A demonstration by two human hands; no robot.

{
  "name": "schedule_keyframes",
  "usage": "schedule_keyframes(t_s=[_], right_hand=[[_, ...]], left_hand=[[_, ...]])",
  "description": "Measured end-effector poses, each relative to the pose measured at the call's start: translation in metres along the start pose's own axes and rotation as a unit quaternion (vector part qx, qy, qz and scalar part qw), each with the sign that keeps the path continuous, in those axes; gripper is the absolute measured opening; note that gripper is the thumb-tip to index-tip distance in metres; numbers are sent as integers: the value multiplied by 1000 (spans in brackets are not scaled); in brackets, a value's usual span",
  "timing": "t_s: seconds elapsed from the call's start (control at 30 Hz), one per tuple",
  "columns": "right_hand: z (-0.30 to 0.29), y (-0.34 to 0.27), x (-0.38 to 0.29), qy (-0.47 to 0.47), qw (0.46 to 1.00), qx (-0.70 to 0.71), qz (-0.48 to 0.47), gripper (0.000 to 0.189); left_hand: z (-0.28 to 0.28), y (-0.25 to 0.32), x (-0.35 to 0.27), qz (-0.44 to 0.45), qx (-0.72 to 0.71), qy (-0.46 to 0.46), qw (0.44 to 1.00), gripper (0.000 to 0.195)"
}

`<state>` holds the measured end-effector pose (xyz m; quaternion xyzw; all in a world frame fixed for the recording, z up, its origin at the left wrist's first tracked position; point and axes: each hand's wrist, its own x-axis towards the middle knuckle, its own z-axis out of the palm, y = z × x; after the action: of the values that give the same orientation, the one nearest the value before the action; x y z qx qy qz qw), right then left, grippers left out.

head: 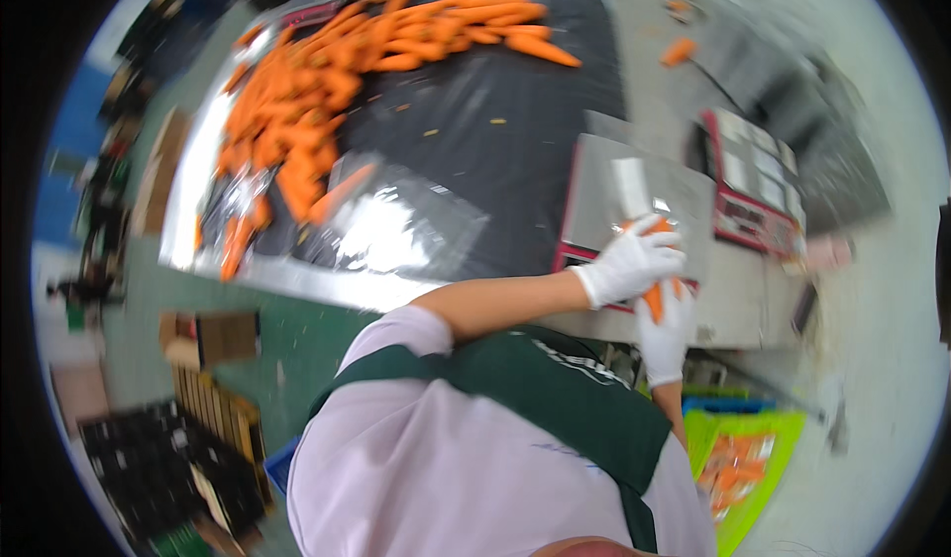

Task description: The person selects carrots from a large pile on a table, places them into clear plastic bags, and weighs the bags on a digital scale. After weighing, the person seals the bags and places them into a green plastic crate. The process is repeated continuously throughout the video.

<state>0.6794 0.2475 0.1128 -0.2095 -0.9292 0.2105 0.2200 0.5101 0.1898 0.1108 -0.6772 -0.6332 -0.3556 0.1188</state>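
My left hand (637, 258), in a white glove, lies across a clear plastic bag of carrots (652, 306) with its fingers curled over it. My right hand (665, 330), also gloved, grips the lower end of the same bag. Both hands are over the near edge of a red-framed weighing scale with a grey plate (605, 178). A white strip (630, 186) extends beyond the left hand; its exact kind is unclear. Left of the scale, an empty-looking clear bag (423, 219) lies on the dark sheet, near a large heap of loose carrots (297, 104).
A second red device (758, 223), with pale pieces on top, stands right of the scale. Grey plastic sheets (839, 163) lie beyond it. Below the table at right is a lime-green crate (780, 438) holding bagged carrots. A cardboard box (223, 338) and black crates (148, 453) stand at left.
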Motion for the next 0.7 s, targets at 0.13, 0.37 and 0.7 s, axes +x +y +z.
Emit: schedule_keyframes(t_s=[0.13,0.37,0.7], right_hand=[[10,1,-5,31,987,101,119,59],[34,10,1,53,997,53,31,57],[74,33,27,68,993,80,57,59]], left_hand=[[9,-2,-13,-40,-57,61,996,27],[5,5,-16,-30,-50,34,998,30],[8,-9,-8,24,38,-117,992,16]])
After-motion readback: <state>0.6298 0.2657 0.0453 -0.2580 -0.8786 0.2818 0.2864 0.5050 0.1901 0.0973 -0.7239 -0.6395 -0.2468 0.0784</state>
